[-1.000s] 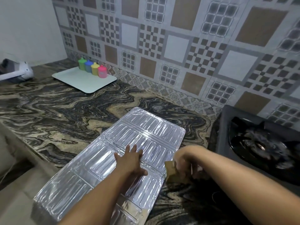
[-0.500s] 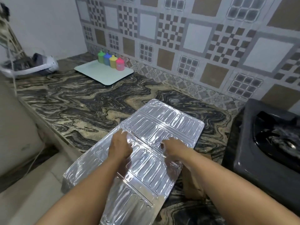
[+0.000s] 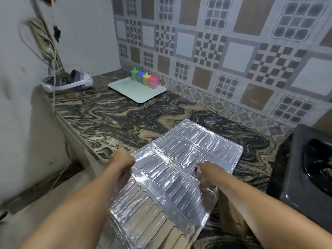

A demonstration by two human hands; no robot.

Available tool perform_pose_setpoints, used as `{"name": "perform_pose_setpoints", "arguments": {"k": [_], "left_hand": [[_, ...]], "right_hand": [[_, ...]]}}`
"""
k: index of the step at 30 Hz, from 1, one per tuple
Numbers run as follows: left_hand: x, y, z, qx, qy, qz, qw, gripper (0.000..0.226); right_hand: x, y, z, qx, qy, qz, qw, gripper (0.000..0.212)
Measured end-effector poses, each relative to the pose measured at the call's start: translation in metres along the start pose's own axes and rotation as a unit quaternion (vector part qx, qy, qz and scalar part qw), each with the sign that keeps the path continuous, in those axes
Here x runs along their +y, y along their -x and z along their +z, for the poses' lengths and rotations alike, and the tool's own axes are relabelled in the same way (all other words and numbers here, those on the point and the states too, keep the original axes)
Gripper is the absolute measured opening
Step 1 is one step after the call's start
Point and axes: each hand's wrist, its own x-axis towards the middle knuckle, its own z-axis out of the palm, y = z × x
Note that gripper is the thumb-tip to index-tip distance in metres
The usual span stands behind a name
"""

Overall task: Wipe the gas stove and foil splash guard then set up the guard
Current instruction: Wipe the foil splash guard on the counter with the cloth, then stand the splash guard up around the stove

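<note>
Foil splash guard [image 3: 181,169]: silver, ribbed, folded panels, tilted over the counter edge.
Gas stove [image 3: 309,169]: dark, at right.

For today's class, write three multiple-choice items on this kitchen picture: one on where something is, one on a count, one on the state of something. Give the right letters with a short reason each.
1. Where does the gas stove stand?
A. right of the foil splash guard
B. on the white tray
C. left of the guard

2. How many small coloured bottles stand on the white tray?
A. two
B. four
C. six

3. How is the guard held?
A. lying untouched
B. by one hand
C. by both hands

Answers: 1 A, the stove is at the right edge. 2 B, green, blue, yellow and pink. 3 C, the left hand and right hand each grip a side edge.
</note>
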Motion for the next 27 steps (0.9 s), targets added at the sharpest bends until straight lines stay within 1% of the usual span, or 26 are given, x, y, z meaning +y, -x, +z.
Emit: {"name": "perform_pose_setpoints", "arguments": {"k": [1,3,4,5,7,9,10,11,12,14,15,18,20,22,24,27], "left_hand": [[0.003,0.000,-0.008,-0.012,0.022,0.014,1.000,0.008],[0.012,-0.001,-0.024,-0.039,0.073,0.045,0.996,0.024],[0.016,0.000,-0.033,-0.048,0.098,0.059,0.992,0.026],[0.020,0.001,-0.042,-0.050,0.120,0.075,0.989,0.026],[0.030,0.008,-0.063,-0.046,0.137,0.106,0.984,0.021],[0.042,0.017,-0.083,-0.044,0.144,0.139,0.979,0.020],[0.048,0.022,-0.092,-0.041,0.141,0.157,0.977,0.022],[0.053,0.026,-0.102,-0.032,0.140,0.176,0.974,0.024],[0.056,0.031,-0.111,-0.026,0.145,0.193,0.970,0.025],[0.060,0.039,-0.130,-0.008,0.158,0.214,0.964,0.029],[0.062,0.044,-0.138,-0.001,0.156,0.225,0.962,0.030],[0.060,0.054,-0.168,0.005,0.097,0.257,0.962,0.030],[0.051,0.056,-0.189,0.007,0.031,0.247,0.968,0.035],[0.038,0.052,-0.207,0.019,-0.026,0.231,0.972,0.036],[0.024,0.047,-0.222,0.053,-0.076,0.219,0.971,0.035],[0.019,0.048,-0.237,0.102,-0.111,0.208,0.966,0.028]], "right_hand": [[-0.004,-0.001,-0.006,0.011,0.016,-0.010,1.000,0.058],[-0.020,-0.002,-0.027,0.074,0.029,-0.046,0.996,0.040],[-0.030,-0.004,-0.041,0.112,0.022,-0.066,0.991,0.036],[-0.041,-0.006,-0.055,0.143,0.016,-0.083,0.986,0.039],[-0.063,-0.011,-0.086,0.193,0.004,-0.114,0.975,0.055],[-0.080,-0.013,-0.119,0.220,0.001,-0.150,0.964,0.073],[-0.086,-0.012,-0.135,0.229,0.017,-0.164,0.959,0.079],[-0.091,-0.012,-0.150,0.234,0.041,-0.175,0.955,0.078],[-0.095,-0.008,-0.165,0.241,0.065,-0.186,0.950,0.070],[-0.103,-0.001,-0.190,0.241,0.088,-0.195,0.947,0.048],[-0.104,0.004,-0.201,0.236,0.089,-0.189,0.949,0.042],[-0.106,0.021,-0.231,0.243,0.088,-0.179,0.949,0.030],[-0.100,0.035,-0.251,0.258,0.078,-0.182,0.946,0.022],[-0.091,0.048,-0.271,0.275,0.065,-0.181,0.942,0.021],[-0.080,0.059,-0.289,0.304,0.066,-0.176,0.934,0.020],[-0.063,0.071,-0.312,0.355,0.086,-0.168,0.916,0.010]]}}
